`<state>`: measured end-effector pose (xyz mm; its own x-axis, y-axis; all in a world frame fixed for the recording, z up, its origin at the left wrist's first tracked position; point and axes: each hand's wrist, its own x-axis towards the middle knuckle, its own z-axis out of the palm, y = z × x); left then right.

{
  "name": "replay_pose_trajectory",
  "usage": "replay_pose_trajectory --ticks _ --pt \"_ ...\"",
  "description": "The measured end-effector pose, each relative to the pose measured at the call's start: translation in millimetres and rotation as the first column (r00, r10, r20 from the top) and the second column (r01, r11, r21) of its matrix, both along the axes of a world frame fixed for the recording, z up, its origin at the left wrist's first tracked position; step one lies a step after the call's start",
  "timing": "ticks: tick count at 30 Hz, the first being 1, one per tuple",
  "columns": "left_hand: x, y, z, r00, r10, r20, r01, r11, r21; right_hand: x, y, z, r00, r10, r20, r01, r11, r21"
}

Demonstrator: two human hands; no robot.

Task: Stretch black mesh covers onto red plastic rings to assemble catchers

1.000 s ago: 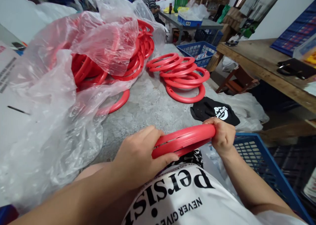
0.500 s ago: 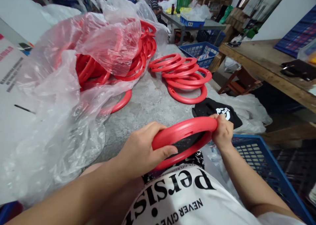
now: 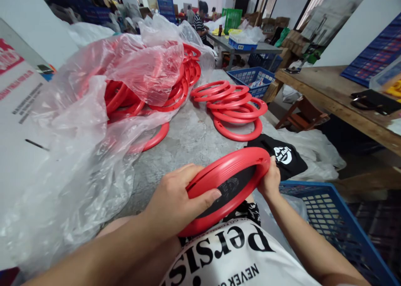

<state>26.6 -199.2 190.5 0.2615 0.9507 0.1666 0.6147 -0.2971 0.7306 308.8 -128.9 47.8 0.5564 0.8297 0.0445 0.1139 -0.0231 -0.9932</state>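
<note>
- At far left on the grey bench [image 3: 188, 139], a clear plastic bag [image 3: 78, 123] is spilling red rings.
- Near the bench's front edge, the left hand [image 3: 175, 198] is gripping the red plastic ring with black mesh centre [image 3: 232, 181], its thumb curling over the rim.
- Opposite, the right hand [image 3: 270, 178] is pinching the ring's far edge, holding it tilted.
- Further right, a blue plastic crate [image 3: 328, 210] is sitting beside the person.

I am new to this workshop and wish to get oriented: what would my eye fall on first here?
First comes the red ring, tilted and gripped at its rim by the left hand and the right hand, close to the person's chest. Next is the heap of red rings, half covered by a clear plastic bag, on the left of the table. A smaller stack of red rings lies uncovered farther back.
</note>
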Motion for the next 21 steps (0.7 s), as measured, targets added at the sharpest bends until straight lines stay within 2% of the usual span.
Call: replay_pose_trajectory --ticks 3,5,6,7,8,9,11,12,13,15,21 --pt "1.5 -1.8 -1.9 1.000 0.015 -0.013 -0.014 0.999 0.046 7.3 5.3 17.3 0.993 0.083 0.083 -0.092 0.989 0.113" --pt "4.6 -3.3 -3.7 0.999 0.014 -0.033 -0.012 0.998 0.061 7.7 3.2 46.8 0.952 0.133 0.276 -0.209 0.941 0.268" --pt "6.9 -4.1 -4.7 0.999 0.004 -0.044 -0.001 0.998 0.065 4.5 -0.4 65.8 0.903 0.136 0.407 -0.291 0.891 0.348" --pt "9.5 -4.9 -5.7 0.999 -0.009 -0.053 0.012 0.998 0.066 -1.6 -5.5 85.9 0.808 0.139 0.572 -0.413 0.827 0.381" --pt "12.5 -5.6 -6.5 0.998 -0.023 -0.061 0.027 0.997 0.065 -10.3 -11.3 105.6 0.677 0.136 0.723 -0.547 0.751 0.371" --pt "15.5 -6.3 -7.3 0.997 -0.036 -0.065 0.040 0.997 0.064 -21.1 -17.2 123.3 0.529 0.151 0.835 -0.659 0.693 0.293" --pt "20.8 -7.2 -8.5 0.996 -0.057 -0.075 0.060 0.998 0.036 -44.7 -27.2 148.3 0.269 0.128 0.955 -0.756 0.642 0.127" --pt "22.7 -7.6 -9.0 0.995 -0.064 -0.075 0.065 0.998 0.012 -55.5 -30.7 154.7 0.168 0.110 0.980 -0.768 0.638 0.060" --pt "24.0 -7.8 -9.5 0.995 -0.067 -0.071 0.066 0.998 -0.011 -64.6 -33.1 157.2 0.101 0.089 0.991 -0.765 0.643 0.020" --pt "24.5 -8.2 -10.7 0.996 -0.062 -0.057 0.059 0.997 -0.048 -76.6 -35.2 153.8 0.045 0.054 0.998 -0.758 0.652 -0.002" --pt "18.9 -4.5 -10.4 0.999 -0.030 -0.031 0.026 0.990 -0.137 -87.7 -28.4 131.3 0.053 0.025 0.998 -0.748 0.663 0.024"
